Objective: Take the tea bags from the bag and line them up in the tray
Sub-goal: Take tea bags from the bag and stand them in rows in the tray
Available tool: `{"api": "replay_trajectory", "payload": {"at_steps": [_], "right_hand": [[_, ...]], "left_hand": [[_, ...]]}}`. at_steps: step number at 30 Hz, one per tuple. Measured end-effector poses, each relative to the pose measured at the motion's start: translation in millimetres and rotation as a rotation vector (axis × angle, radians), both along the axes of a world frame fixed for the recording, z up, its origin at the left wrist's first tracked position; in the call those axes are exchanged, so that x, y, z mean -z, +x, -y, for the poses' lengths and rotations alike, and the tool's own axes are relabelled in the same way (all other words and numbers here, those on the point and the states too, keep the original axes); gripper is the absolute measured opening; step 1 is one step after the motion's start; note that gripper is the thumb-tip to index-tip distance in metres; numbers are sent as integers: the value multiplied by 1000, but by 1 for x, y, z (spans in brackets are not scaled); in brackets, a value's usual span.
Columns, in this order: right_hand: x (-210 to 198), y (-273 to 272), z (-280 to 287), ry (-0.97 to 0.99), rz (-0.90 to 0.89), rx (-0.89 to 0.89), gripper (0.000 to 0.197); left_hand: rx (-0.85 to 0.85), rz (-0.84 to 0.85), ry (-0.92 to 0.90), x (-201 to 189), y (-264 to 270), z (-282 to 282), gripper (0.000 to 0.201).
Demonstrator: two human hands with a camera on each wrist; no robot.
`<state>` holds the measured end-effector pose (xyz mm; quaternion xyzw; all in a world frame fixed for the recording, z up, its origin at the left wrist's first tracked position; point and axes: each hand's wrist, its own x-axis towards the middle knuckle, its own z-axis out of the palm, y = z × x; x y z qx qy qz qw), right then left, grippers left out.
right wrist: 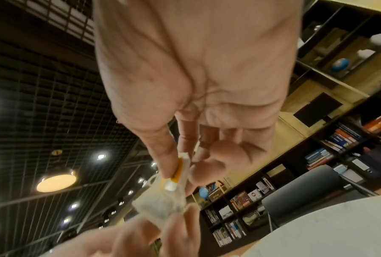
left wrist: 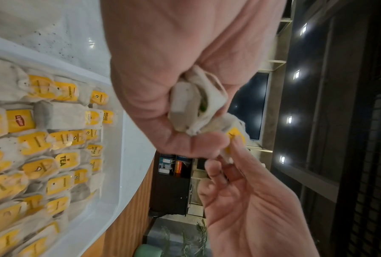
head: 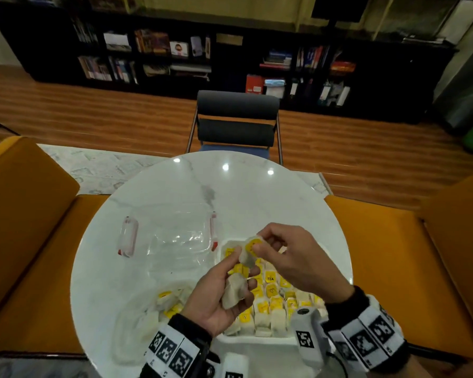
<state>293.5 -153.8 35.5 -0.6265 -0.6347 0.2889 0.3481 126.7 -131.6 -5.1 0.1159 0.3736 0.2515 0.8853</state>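
A white tray [head: 257, 340] on the round table holds rows of tea bags [head: 271, 296] with yellow tags, close up in the left wrist view as tea bags [left wrist: 53, 139] in the tray [left wrist: 127, 147]. Above the tray, my left hand [head: 216, 296] grips a small bundle of tea bags [head: 234, 291], also seen as the bundle [left wrist: 189, 104]. My right hand [head: 281, 255] pinches the yellow-tagged top of one tea bag [head: 250, 248] from that bundle, seen as tea bag [right wrist: 163, 201] between thumb and forefinger. A clear plastic bag [head: 137, 317] with more tea bags lies at the lower left.
A clear plastic container [head: 172, 236] with red clips sits left of the tray. The white marble table [head: 230, 186] is bare at its far half. A dark chair [head: 236, 121] stands across, orange seats [head: 25, 214] flank both sides.
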Motion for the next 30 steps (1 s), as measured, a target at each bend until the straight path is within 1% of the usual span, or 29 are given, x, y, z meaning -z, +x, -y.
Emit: {"api": "replay_trajectory", "payload": {"at_steps": [4, 6, 9, 12, 13, 15, 16, 18, 20, 22, 24, 27, 29, 30], "right_hand": [[-21, 11, 5, 20, -148, -21, 8], [-28, 13, 6, 21, -180, -31, 8], [-36, 14, 6, 41, -193, -46, 7], [-39, 17, 7, 104, -114, -39, 3], [-40, 18, 6, 120, -78, -31, 3], [-42, 21, 5, 124, -40, -32, 2], [-43, 21, 4, 120, -36, -45, 2], [-44, 20, 3, 118, -55, -73, 2], [-45, 18, 1, 134, -109, -62, 4], [-43, 17, 0, 146, -165, -12, 7], [-37, 15, 0, 116, -195, 4, 8], [-22, 7, -1, 97, -201, 11, 5], [-7, 6, -4, 63, -276, 47, 6], [4, 7, -6, 17, -328, 53, 7]], "left_hand": [[-4, 26, 50, -8, 3, 4, 23], [5, 20, 113, -8, 6, 5, 23], [39, -17, 171, -7, 10, 4, 20], [-35, -39, 199, -11, 10, -2, 25], [-78, -74, 259, -14, 8, -5, 29], [-128, -172, 484, -22, 5, -10, 36], [-122, -224, 625, -29, 4, -12, 35], [-73, -331, 867, -40, 3, -14, 28], [-70, -408, 983, -46, 2, -18, 24], [-113, -427, 988, -45, 1, -23, 23], [-143, -415, 939, -40, -1, -26, 20], [-115, -400, 908, -31, -2, -25, 17], [-97, -415, 860, -22, -3, -24, 20], [-99, -431, 821, -15, -4, -24, 22]]}}
